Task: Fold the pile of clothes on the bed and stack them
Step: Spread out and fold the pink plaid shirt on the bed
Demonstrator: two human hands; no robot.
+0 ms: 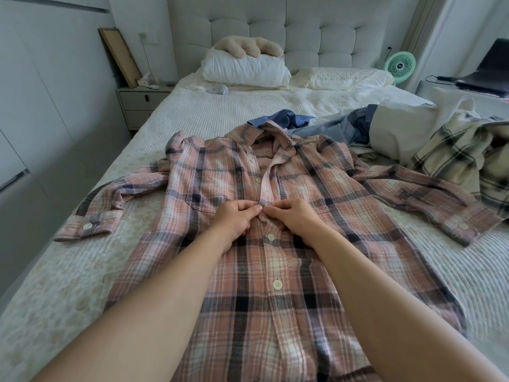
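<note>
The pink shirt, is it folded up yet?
Not yet. The pink shirt lies spread flat, both sleeves out, while the left hand and right hand pinch its button strip.

both arms outstretched; left hand (234, 220) and right hand (293, 217) side by side, fingertips pinched

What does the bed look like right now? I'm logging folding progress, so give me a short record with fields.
garment in work: pink plaid shirt, spread flat, front up, sleeves out
left hand: pinching the placket at mid-chest
right hand: pinching the placket beside it
buttons: lower ones closed, placket open above the hands
unfolded pile: blue clothes and cream plaid garment, far right of the bed
folded stack: none visible
head end: white pillow
</note>
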